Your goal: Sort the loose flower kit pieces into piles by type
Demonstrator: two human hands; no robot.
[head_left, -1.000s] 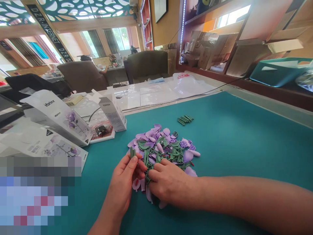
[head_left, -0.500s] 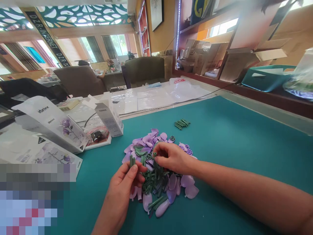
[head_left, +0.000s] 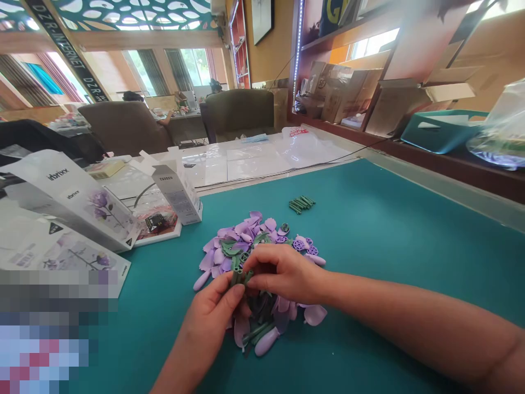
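My left hand (head_left: 215, 309) is closed around a few short green plastic stem tubes (head_left: 237, 275), held upright. Fingers of my right hand (head_left: 283, 271) pinch another green tube (head_left: 248, 277) right beside them; whether the tubes touch is hard to make out. Beneath both hands spreads a heap of purple plastic petals (head_left: 246, 230) mixed with green leaf and stem parts (head_left: 232, 249). More green tubes (head_left: 258, 335) lie at its near edge, next to a pale purple bud-shaped piece (head_left: 266, 342). The middle of the heap is partly covered by my hands.
A row of green tubes (head_left: 302, 204) lies on the green mat (head_left: 389, 246) beyond the heap. White flower-printed boxes (head_left: 77, 202) and a small upright carton (head_left: 178, 191) stand at left. A teal basket (head_left: 441, 131) sits on the right ledge.
My right hand has brought its green tube left and down to the tubes in my left hand. My left hand has shifted slightly right. The view has also moved a little.
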